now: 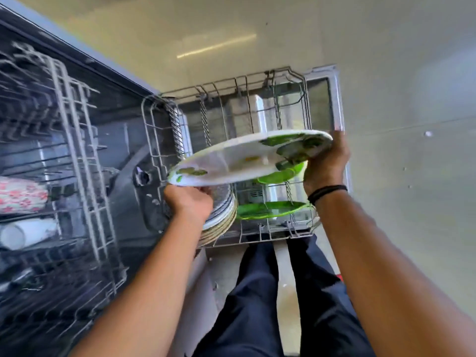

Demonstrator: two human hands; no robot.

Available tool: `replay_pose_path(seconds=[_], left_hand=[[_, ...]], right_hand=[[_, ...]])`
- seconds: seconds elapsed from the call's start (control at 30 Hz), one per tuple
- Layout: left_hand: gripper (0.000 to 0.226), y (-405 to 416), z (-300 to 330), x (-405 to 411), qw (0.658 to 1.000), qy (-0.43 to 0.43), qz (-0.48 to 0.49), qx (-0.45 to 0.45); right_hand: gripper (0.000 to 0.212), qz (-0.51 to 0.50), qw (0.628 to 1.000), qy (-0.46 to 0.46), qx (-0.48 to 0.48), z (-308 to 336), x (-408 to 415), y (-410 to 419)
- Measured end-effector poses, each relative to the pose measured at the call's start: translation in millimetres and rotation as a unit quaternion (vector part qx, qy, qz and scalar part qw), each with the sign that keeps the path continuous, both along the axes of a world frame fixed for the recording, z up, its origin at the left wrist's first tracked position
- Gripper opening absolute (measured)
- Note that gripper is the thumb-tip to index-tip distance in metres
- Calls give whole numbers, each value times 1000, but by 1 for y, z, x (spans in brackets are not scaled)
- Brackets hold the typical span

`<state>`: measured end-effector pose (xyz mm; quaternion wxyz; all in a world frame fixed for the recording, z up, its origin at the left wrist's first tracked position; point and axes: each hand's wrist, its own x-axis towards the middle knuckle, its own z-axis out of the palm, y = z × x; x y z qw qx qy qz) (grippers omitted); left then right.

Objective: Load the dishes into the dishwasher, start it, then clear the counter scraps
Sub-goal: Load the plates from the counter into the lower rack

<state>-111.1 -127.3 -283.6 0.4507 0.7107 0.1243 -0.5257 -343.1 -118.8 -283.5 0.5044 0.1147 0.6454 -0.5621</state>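
A large white plate with green leaf prints (239, 161) is held level over the pulled-out lower dishwasher rack (154, 140). My left hand (189, 202) grips its near-left rim from below. My right hand (325, 166) grips its right rim, and a smaller green plate (282, 174) shows right under the white one by that hand. Several white plates (221, 215) stand stacked on edge in the rack's left side. Another green plate (270, 209) stands in the rack on the right.
The upper rack (74, 140) stretches along the left, holding a floral-patterned cup (22, 194) and a white cup (23, 233). The open dishwasher door (334, 99) lies under the lower rack. Pale floor surrounds it. My dark-trousered legs (257, 292) stand close to the rack's near edge.
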Motion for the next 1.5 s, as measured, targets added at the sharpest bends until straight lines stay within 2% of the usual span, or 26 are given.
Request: replay_pose_path(seconds=[0.07, 0.13, 0.17, 0.23, 0.3, 0.43, 0.47, 0.53, 0.73, 0.9, 1.03, 1.37, 1.5], left_hand=[[28, -11, -11, -6, 1000, 13, 4, -14], [33, -22, -15, -14, 999, 25, 9, -46], [34, -25, -18, -19, 998, 25, 9, -53], [26, -30, -27, -23, 998, 29, 25, -45], [41, -36, -36, -23, 997, 31, 35, -54], [29, -58, -40, -27, 995, 39, 33, -89], [29, -65, -43, -28, 994, 35, 30, -94], [34, -82, -48, -27, 995, 24, 29, -93], [54, -127, -58, -26, 997, -6, -30, -72], [51, -147, -60, -34, 997, -1, -25, -69], [59, -150, -64, -35, 998, -3, -34, -44], [45, -145, -85, -41, 999, 18, -31, -38], [50, -142, -92, -39, 999, 28, -33, -33]], right_hand=[[38, -25, 998, -40, -28, -18, -5, -3], [20, -40, 998, -34, -21, -32, -8, -5], [27, -37, 999, -32, -19, -36, -10, -7], [57, -14, 1000, -16, 15, -43, -17, -10], [64, 9, 999, -39, 28, -47, -23, -16], [37, 45, 997, -57, -8, -52, -31, -35], [36, 54, 997, -50, -11, -54, -31, -41], [35, 68, 997, -40, -6, -55, -31, -56], [13, 128, 991, -36, -33, -56, -28, -99], [18, 124, 991, -42, -39, -65, -31, -116], [25, 136, 990, -41, -16, -72, -33, -116], [21, 152, 988, -34, 15, -89, -39, -112], [25, 176, 984, -25, 27, -94, -42, -111]])
